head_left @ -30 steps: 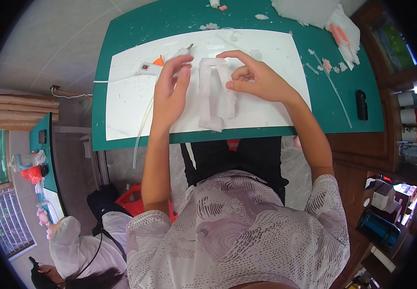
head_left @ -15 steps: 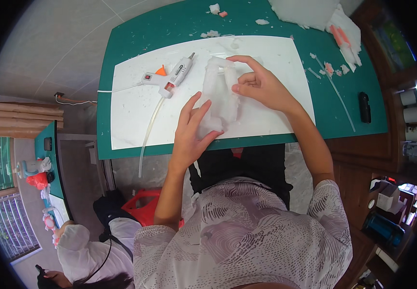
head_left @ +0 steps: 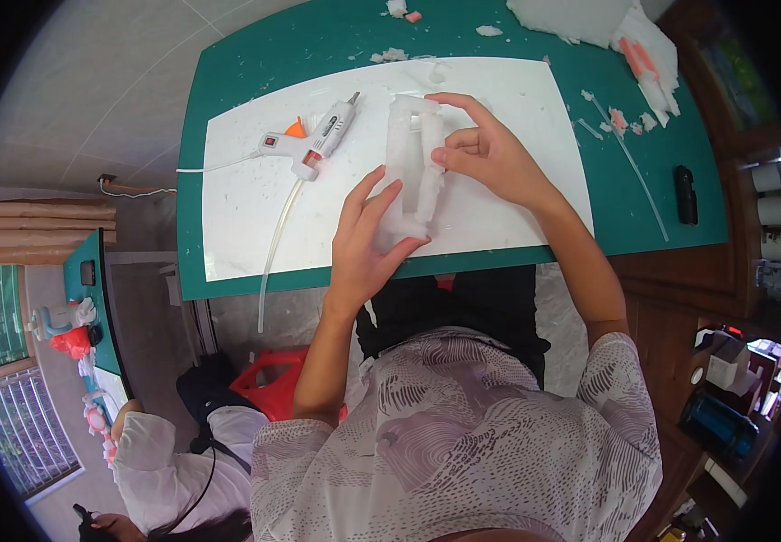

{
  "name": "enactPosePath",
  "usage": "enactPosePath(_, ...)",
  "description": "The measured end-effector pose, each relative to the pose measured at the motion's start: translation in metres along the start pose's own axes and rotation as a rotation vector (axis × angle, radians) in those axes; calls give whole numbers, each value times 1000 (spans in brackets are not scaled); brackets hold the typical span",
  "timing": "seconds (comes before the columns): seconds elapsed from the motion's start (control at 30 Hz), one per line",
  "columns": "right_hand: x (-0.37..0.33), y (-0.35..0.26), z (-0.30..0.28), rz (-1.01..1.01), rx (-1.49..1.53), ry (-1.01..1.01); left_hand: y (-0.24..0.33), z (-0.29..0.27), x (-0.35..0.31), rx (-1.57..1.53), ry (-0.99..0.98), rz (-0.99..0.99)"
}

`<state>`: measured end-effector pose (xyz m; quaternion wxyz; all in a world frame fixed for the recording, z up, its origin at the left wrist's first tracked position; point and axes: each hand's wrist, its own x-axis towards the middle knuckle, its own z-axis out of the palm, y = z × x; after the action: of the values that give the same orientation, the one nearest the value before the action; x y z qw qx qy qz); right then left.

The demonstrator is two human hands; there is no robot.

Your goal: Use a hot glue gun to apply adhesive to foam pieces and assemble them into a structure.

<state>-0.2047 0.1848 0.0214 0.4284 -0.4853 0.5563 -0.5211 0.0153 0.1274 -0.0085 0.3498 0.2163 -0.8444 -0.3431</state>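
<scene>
A white foam frame piece [head_left: 413, 158] stands on a white sheet [head_left: 255, 194] laid over a green cutting mat [head_left: 228, 68]. My left hand [head_left: 363, 239] cups the near end of the foam piece, fingers spread up its left side. My right hand [head_left: 490, 154] grips its far end and right side, fingertips on the top bar. A white glue gun [head_left: 318, 140] with an orange stand lies on the sheet to the left, apart from both hands, with its glue stick [head_left: 275, 244] trailing toward me.
Foam scraps and a large white foam slab [head_left: 580, 18] lie at the mat's far edge, thin sticks [head_left: 630, 163] to the right. A black marker-like object [head_left: 685, 193] sits at the right edge. Another person in white [head_left: 165, 461] sits at lower left by a red stool [head_left: 273, 379].
The foam piece now stands more upright and lengthwise. My left hand has slid from over the glue gun area down to the piece's near end, uncovering the gun.
</scene>
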Motion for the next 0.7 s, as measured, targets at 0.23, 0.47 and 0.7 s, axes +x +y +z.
enactPosePath(0.23, -1, -7, 2, 11, -5, 32, 0, 1, 3, -2, -16, 39)
enactPosePath(0.47, 0, -4, 1, 15, 2, 44, 1, 1, 6, -5, -26, 36)
enactPosePath(0.7, -2, -3, 1, -11, 10, 52, 3, 4, 6, -60, -37, 46)
